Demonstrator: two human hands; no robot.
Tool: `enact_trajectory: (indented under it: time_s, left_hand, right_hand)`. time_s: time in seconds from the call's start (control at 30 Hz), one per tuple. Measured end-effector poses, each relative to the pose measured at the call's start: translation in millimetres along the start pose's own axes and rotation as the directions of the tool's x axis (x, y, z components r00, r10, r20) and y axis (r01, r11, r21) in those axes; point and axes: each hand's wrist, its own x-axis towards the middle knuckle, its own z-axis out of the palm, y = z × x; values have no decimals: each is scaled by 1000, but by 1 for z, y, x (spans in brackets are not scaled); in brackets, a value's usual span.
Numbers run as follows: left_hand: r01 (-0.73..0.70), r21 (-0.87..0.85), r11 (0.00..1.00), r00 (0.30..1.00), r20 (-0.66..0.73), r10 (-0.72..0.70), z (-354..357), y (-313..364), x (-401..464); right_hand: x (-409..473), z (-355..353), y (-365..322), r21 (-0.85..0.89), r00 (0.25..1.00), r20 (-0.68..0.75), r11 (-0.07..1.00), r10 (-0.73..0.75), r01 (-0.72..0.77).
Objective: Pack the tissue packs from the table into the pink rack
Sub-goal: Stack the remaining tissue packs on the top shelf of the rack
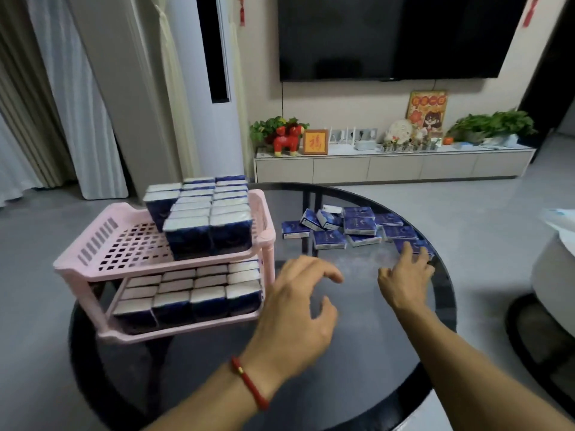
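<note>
A two-tier pink rack [93, 265] stands on the left of the round dark glass table [357, 384]. Its lower tier is filled with upright blue tissue packs [186, 303]. The right part of the upper tier holds more packs [211, 219], stacked high. Several loose blue packs [357, 227] lie flat at the table's far right. My left hand [298, 309] hovers beside the rack's right post, fingers apart and empty. My right hand [404, 275] reaches toward the nearest loose pack [415, 245], fingertips touching it, fingers spread.
A white seat or cushion [557, 265] stands close on the right of the table. Beyond the table are a low TV cabinet [392, 168] with ornaments and plants, a wall TV and a tall white air conditioner [214, 88].
</note>
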Motion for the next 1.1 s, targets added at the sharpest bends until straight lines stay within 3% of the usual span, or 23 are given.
enact_trajectory:
  time_s: [0.07, 0.2, 0.27, 0.37, 0.5, 0.6, 0.7, 0.77, 0.83, 0.9, 0.97, 1.1]
  left_hand:
    - [109, -1, 994, 981, 160, -107, 28, -19, -4]
    - [193, 39, 981, 938, 285, -195, 48, -37, -10]
    - [217, 19, 976, 932, 293, -213, 51, -40, -8]
    - [295, -27, 955, 925, 260, -278, 53, -45, -4]
    - [466, -133, 875, 875, 211, -435, 57, -52, 0]
    - [652, -327, 684, 758, 287, -585, 63, -47, 6]
    - [758, -594, 268, 621, 534, -574, 67, -39, 11]
    - [763, -615, 199, 603, 565, -563, 72, -41, 12]
    - [756, -629, 182, 585, 522, -621, 75, -45, 12]
    - [744, -648, 162, 572, 493, -656, 76, -47, 12]
    - [732, -669, 130, 572, 499, -652, 71, -47, 13]
    - [686, -715, 135, 636, 498, -590, 60, -50, 9]
  right_hand:
    - [18, -1, 6, -78, 999, 38, 997, -9, 12]
    - [27, 6, 1, -275, 998, 59, 961, -9, 25]
    - [16, 5, 2, -358, 997, 0, 931, -77, 72]
    - [-1, -6, 7, -472, 940, -80, 843, -332, 258]
    - [-31, -23, 12, -361, 872, 7, 812, -490, 459]
    - [-66, -36, 12, -82, 826, -20, 824, -563, 560]
    - [-101, -49, 16, 108, 688, 26, 686, -725, 719]
    - [-111, -51, 17, 227, 603, 81, 604, -793, 764]
    - [-100, -47, 16, 270, 670, 34, 652, -742, 708]
    - [-62, -33, 21, 226, 817, -40, 791, -575, 568]
    - [-13, -17, 29, 113, 923, -10, 917, -384, 383]
    - [55, 3, 29, -104, 972, 115, 971, -205, 217]
